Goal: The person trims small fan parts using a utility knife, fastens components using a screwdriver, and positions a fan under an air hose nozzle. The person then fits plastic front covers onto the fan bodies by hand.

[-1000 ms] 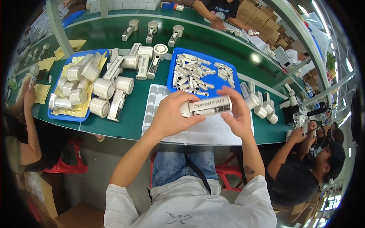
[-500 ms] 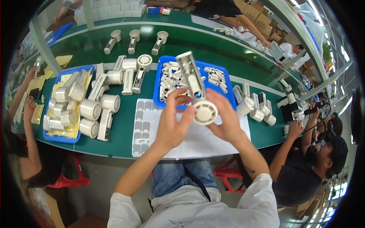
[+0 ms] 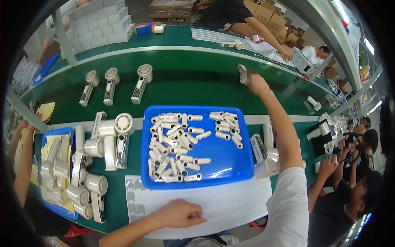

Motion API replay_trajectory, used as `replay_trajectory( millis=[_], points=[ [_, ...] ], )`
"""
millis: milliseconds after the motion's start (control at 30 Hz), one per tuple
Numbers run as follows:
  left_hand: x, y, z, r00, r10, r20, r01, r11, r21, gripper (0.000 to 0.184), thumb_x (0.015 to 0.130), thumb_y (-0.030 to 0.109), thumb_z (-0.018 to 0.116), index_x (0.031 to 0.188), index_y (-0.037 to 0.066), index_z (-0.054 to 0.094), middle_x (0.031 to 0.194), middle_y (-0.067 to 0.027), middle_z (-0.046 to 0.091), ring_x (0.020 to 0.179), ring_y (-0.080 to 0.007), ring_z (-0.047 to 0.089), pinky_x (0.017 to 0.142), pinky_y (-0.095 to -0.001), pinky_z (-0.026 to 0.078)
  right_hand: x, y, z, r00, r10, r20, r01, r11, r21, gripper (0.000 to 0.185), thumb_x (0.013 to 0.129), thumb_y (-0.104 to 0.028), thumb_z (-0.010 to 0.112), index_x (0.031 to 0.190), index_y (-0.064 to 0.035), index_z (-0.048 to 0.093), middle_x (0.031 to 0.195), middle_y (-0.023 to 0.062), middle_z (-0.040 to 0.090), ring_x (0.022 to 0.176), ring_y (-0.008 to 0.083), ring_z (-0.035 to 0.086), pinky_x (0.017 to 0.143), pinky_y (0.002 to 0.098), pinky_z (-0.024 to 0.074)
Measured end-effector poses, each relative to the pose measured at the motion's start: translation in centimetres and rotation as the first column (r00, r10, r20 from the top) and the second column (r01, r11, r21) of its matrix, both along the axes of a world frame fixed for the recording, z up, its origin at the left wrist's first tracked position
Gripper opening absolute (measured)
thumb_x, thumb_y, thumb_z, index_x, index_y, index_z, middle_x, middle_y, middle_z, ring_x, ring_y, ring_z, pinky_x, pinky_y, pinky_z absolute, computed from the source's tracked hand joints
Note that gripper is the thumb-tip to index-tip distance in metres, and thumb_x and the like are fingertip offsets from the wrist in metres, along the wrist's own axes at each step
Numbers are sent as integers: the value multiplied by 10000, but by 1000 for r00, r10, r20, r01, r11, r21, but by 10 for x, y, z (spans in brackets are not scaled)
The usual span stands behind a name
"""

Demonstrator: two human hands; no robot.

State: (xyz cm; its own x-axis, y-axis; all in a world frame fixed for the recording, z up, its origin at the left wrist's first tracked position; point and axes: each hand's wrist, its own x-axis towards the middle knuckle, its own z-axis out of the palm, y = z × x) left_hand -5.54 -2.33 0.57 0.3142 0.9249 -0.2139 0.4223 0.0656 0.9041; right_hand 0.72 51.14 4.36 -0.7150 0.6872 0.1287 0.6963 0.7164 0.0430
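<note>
My right hand [image 3: 258, 84] is stretched far forward over the green belt [image 3: 189, 78], its fingers closed on a white handheld fan [image 3: 243, 74]. Low in the view, my left hand [image 3: 182, 213] rests above the white sheet [image 3: 234, 201] with its fingers curled; nothing shows in them. Between the hands lies a blue tray [image 3: 197, 183] holding several small white parts with dark ends. Three white fans [image 3: 142, 84] lie on the belt to the left.
White fans [image 3: 94, 147] crowd the bench left of the tray, beside another blue tray [image 3: 74, 214] with yellow paper. More fans [image 3: 266, 168] stand under my right arm. Co-workers [image 3: 349, 193] sit at the right; a person's arm [image 3: 269, 35] reaches in across the belt.
The fan went from between both hands to the belt in my right hand. My left hand let go and drew back toward me. The view has shifted forward, closer to the belt.
</note>
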Motion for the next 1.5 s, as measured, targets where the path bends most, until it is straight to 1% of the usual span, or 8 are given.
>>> replay_trajectory(
  millis=[167, 367, 567, 900, 1067, 1233, 1367, 1500],
  points=[
    [-3, 12, 4, 999, -26, 41, 31, 991, -132, 307, 920, 415, 659, 863, 114, 655, 607, -75, 626, 574, -295, 621, 548, -405, 470, 8, 39, -37, 920, 219, -326, -139, 958, 252, 558, 870, -143, 654, 1382, -71, 445, 1279, 269, 570, 1052, 420, 627, 916, 484, 520],
    [4, 7, 5, 998, 49, -33, -50, 998, -26, 257, 897, 369, 698, 879, 117, 648, 582, -78, 593, 543, -278, 598, 524, -392, 447, 53, -141, 71, 985, 67, 158, 3, 913, -408, 399, 872, -422, 666, 1003, -49, 719, 959, 209, 711, 930, 369, 675, 825, 451, 534],
    [13, -1, -1, 983, 151, -103, -138, 983, 123, 242, 881, 358, 717, 864, 124, 657, 601, -62, 611, 536, -238, 604, 512, -356, 440, 123, -191, 29, 958, 180, 222, -111, 949, -294, 453, 844, -479, 685, 957, -43, 731, 910, 188, 714, 893, 366, 680, 801, 426, 544],
    [31, -11, 11, 908, 329, -260, -304, 944, 130, 299, 841, 391, 718, 860, 96, 669, 626, -71, 630, 629, -267, 636, 593, -372, 469, 146, -239, 109, 991, 125, 42, -76, 806, -587, 453, 719, -226, 790, 1090, 17, 699, 948, 139, 670, 767, 208, 675, 673, 328, 550],
    [74, -18, 40, 906, 423, -25, -398, 870, 293, 449, 784, 240, 785, 1178, 105, 617, 1127, -146, 659, 1021, -296, 652, 882, -405, 521, 193, -271, 125, 905, 423, -54, -408, 820, -401, 455, 739, -233, 781, 1130, -18, 694, 947, 120, 670, 635, 180, 657, 588, 291, 534],
    [110, -12, 49, 907, 412, 94, -349, 605, 716, 851, 647, 42, 824, 1408, 170, 464, 1517, -177, 334, 1386, -400, 334, 1136, -466, 328, 189, -304, 116, 990, 30, -137, -140, 326, -935, 386, 898, -291, 683, 1169, -21, 635, 902, 80, 618, 657, 165, 676, 585, 280, 569],
    [103, -21, 19, 836, 497, 231, -517, 575, 634, 622, 628, 24, 803, 1210, 108, 600, 1243, -150, 582, 1203, -348, 544, 978, -411, 469, 169, -311, 85, 1000, 20, 17, 15, 126, -992, 382, 949, -358, 645, 1105, -10, 656, 894, 115, 651, 604, 200, 686, 583, 287, 564],
    [70, -37, 38, 826, 543, 151, -539, 683, 493, 549, 625, 114, 828, 1129, 80, 615, 1050, -116, 653, 996, -300, 655, 872, -382, 519, 134, -296, 54, 979, 187, -83, -198, 764, -614, 349, 935, -343, 651, 1028, -6, 672, 921, 155, 668, 690, 253, 700, 630, 345, 562]
  ],
)
